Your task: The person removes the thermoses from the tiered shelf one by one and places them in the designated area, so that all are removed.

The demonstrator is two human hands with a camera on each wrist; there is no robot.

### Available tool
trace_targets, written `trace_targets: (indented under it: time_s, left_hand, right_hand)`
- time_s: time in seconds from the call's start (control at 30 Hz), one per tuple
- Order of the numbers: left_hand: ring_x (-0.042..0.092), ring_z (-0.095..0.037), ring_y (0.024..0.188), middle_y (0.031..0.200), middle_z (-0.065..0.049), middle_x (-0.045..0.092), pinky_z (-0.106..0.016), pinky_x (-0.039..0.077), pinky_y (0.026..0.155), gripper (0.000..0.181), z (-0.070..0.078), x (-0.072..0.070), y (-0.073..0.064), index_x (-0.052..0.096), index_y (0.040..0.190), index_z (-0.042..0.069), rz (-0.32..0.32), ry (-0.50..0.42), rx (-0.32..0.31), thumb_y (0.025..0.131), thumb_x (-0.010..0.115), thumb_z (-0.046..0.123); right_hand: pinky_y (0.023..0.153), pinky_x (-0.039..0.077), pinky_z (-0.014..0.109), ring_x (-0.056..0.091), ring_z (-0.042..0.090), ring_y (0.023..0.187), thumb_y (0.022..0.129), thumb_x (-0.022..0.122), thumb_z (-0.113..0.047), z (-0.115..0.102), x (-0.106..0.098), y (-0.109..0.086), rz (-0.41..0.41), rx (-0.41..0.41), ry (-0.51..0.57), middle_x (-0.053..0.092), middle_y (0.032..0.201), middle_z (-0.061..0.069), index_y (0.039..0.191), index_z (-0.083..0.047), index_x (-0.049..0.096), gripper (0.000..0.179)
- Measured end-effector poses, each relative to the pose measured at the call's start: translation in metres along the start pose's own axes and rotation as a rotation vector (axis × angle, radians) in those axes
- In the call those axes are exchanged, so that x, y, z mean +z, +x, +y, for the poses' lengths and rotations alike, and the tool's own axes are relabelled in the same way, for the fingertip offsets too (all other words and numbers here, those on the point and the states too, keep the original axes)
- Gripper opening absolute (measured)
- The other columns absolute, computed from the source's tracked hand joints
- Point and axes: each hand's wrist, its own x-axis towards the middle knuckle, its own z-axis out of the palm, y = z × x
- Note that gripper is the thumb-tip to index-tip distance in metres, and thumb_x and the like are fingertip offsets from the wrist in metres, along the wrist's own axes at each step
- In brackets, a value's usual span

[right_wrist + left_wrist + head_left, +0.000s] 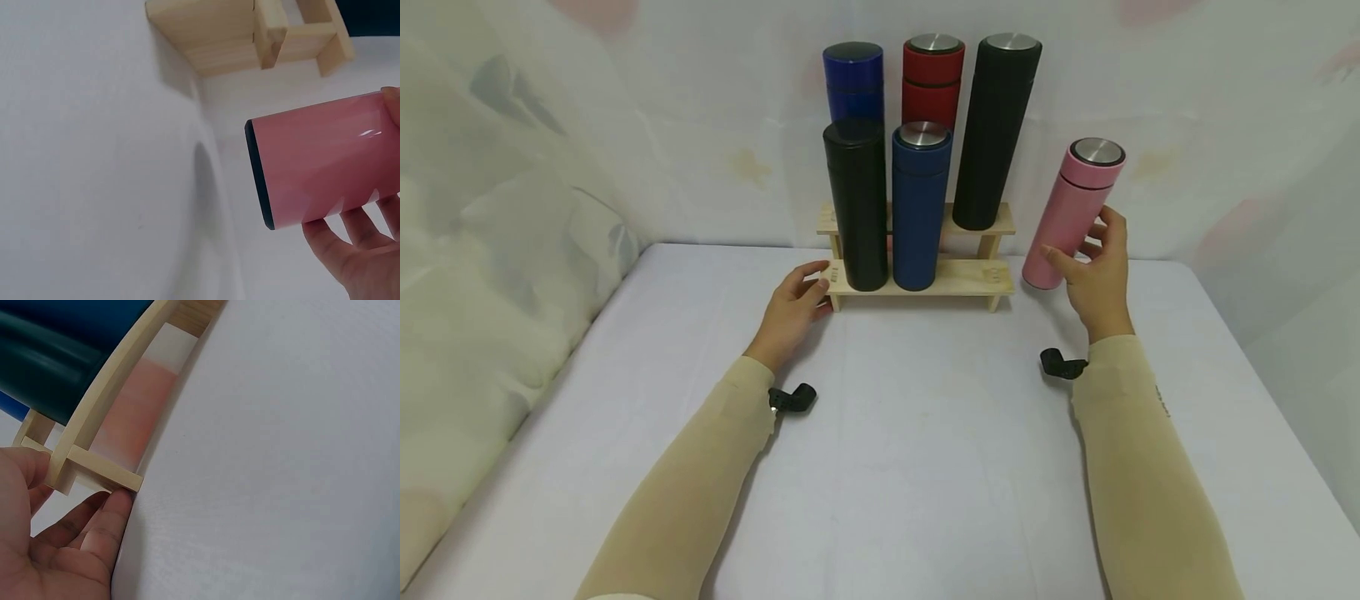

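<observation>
A pink vacuum flask [1073, 217] with a steel-topped lid is in my right hand [1099, 287], thumb on one side and fingers on the other. It leans to the right beside the wooden two-step rack [973, 275]; the right wrist view shows its dark base [260, 175] off the surface. My left hand [786, 315] grips the left end of the rack's lower step, its thumb at the board and its fingertips by the leg [103, 467]. On that step stand a black flask [859, 208] and a blue flask [920, 217].
On the upper step stand a dark blue flask [854, 83], a red flask [931, 83] and a tall black flask [997, 133]. A white cloth covers the table [917, 467]. Patterned fabric [715, 125] hangs behind the rack and along the sides.
</observation>
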Motion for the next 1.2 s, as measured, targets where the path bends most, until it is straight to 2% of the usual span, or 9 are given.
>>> trace_targets:
  time_s: [0.3,0.63,1.2]
  left_hand:
    - [0.061,-0.033,0.133,0.150,-0.022,0.057,-0.041,0.056,0.109,0.046,0.001,0.000,0.000,0.053,0.160,0.013,-0.008,-0.001,0.000,0.116,0.060,0.020]
    - [0.061,-0.034,0.132,0.150,-0.022,0.057,-0.040,0.057,0.107,0.045,0.000,0.000,0.001,0.054,0.160,0.012,-0.002,0.005,0.007,0.116,0.060,0.019]
    - [0.061,-0.033,0.132,0.150,-0.021,0.057,-0.039,0.057,0.107,0.046,-0.002,-0.001,0.001,0.053,0.161,0.014,-0.001,0.015,-0.001,0.116,0.060,0.021]
  right_hand:
    - [0.114,0.050,0.039,0.057,0.028,0.132,0.097,0.085,-0.013,0.009,-0.005,-0.003,-0.015,0.053,-0.030,0.048,0.149,0.008,0.166,-0.029,0.033,0.087]
    - [0.111,0.052,0.040,0.057,0.027,0.130,0.097,0.085,-0.010,0.023,-0.005,-0.003,-0.016,0.088,-0.010,0.047,0.147,0.008,0.166,-0.026,0.029,0.090]
    - [0.111,0.051,0.042,0.054,0.027,0.134,0.098,0.085,-0.019,0.022,-0.006,-0.005,-0.055,0.111,-0.036,0.044,0.150,0.008,0.167,-0.032,0.024,0.093]
